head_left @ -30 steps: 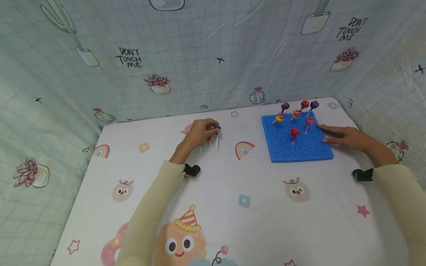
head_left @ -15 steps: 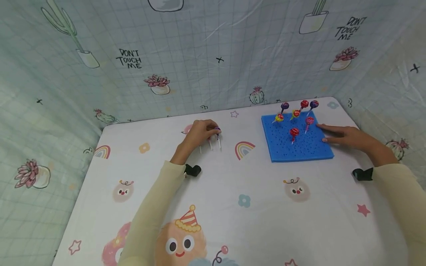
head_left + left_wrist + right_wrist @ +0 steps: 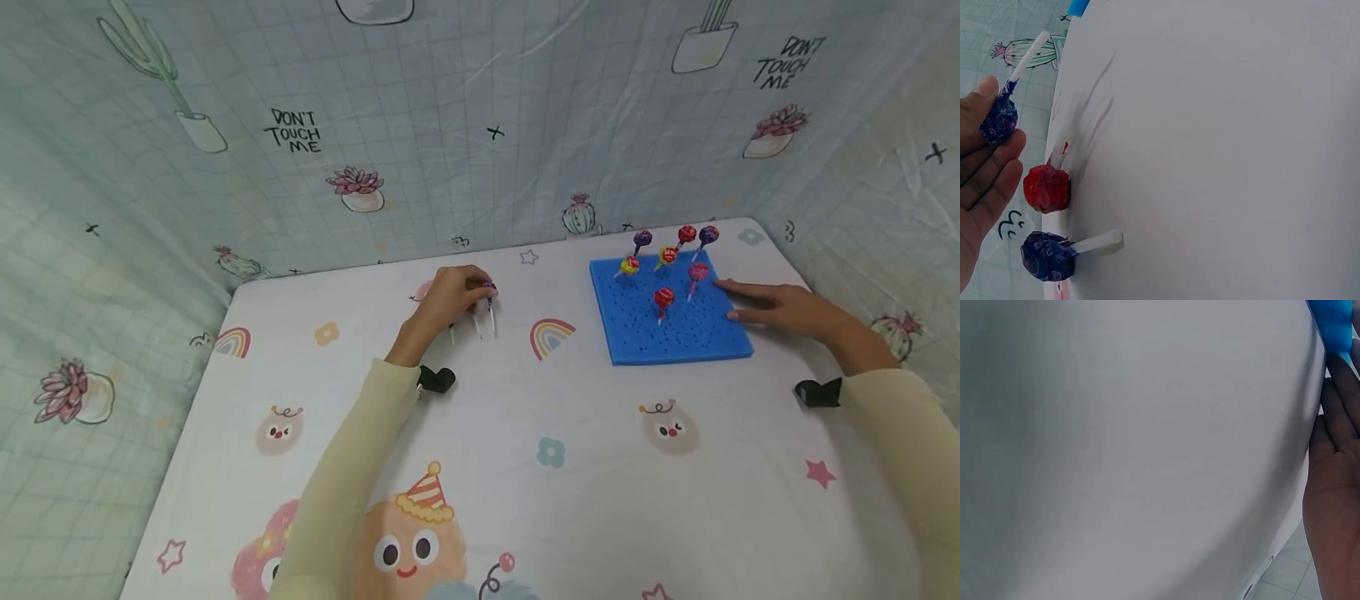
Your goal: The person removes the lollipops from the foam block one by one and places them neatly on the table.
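Note:
My left hand (image 3: 447, 300) pinches a purple-wrapped lollipop (image 3: 1000, 120) by its head between thumb and fingers, its white stick pointing away from the palm. Close beside the fingers, a red lollipop (image 3: 1046, 187) and another purple-blue lollipop (image 3: 1049, 256) lie on the table; the hand partly hides them in the head view. To the right, a blue foam board (image 3: 637, 333) dotted with small holes has several lollipops standing in it, among them a red one (image 3: 663, 297) and a yellow one (image 3: 630, 266). My right hand (image 3: 783, 317) touches the board's right edge with fingers extended.
The white table (image 3: 480, 417) carries printed cartoon figures. A patterned curtain (image 3: 465, 150) hangs along its back and sides. Dark camera mounts (image 3: 437, 380) stick out from both wrists.
The purple lollipop in my left hand has shifted slightly, its stick tilting a little to the right. The right hand and the board stay in place.

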